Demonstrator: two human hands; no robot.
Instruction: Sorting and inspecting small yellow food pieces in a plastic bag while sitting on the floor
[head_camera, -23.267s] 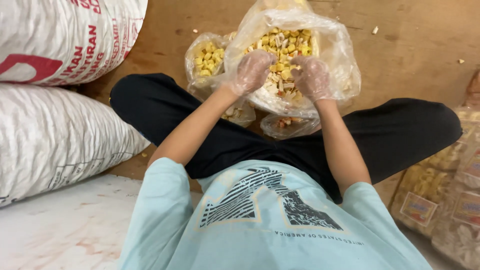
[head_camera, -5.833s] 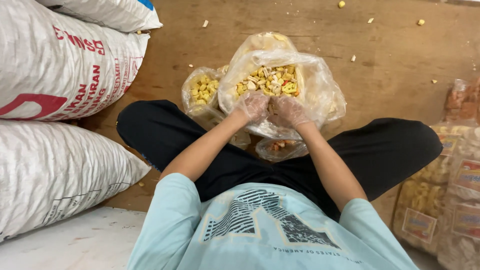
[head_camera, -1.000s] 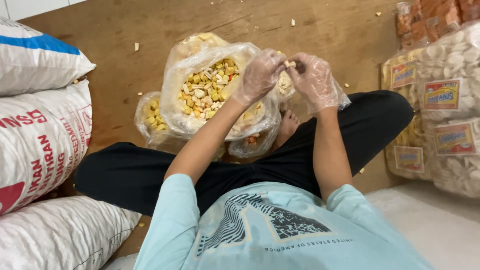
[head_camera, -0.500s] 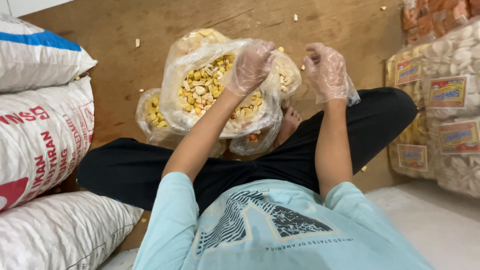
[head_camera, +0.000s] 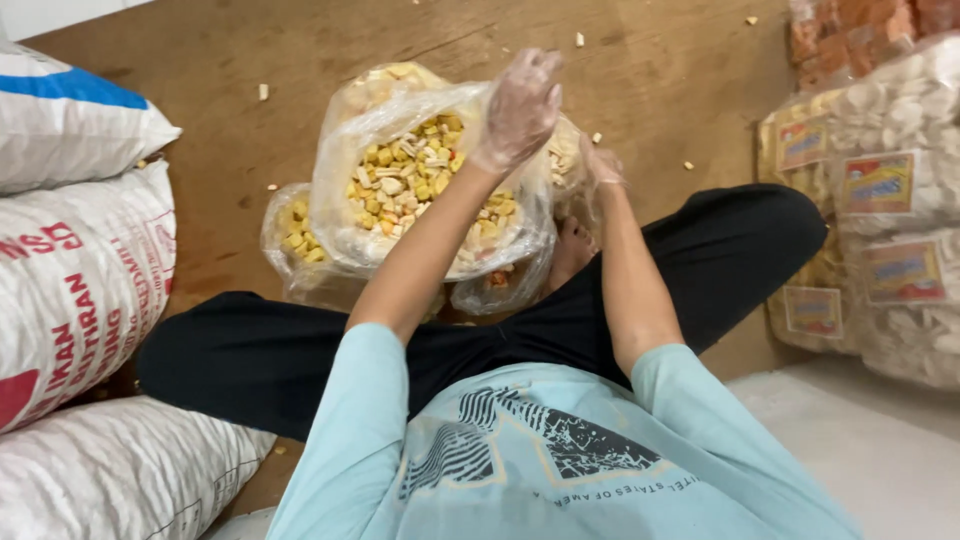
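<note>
I sit cross-legged on the wooden floor, both hands in thin clear gloves. My left hand is raised at the far rim of the big bag, fingers curled loosely down over the plastic; I cannot tell whether they actually pinch the rim or only rest on it. The big bag stands open between my knees, touching my left forearm, filled with mixed yellow and pale snack pieces. My right hand is lower, just right of the big bag, against a smaller bag of pale pieces behind it; the hand is half hidden, so its grip is unclear. Another small bag of yellow pieces leans on the big bag's left side. A few crumbs lie scattered on the floor. Woven white sacks are stacked at my left; packed cracker packets are piled at my right.
</note>
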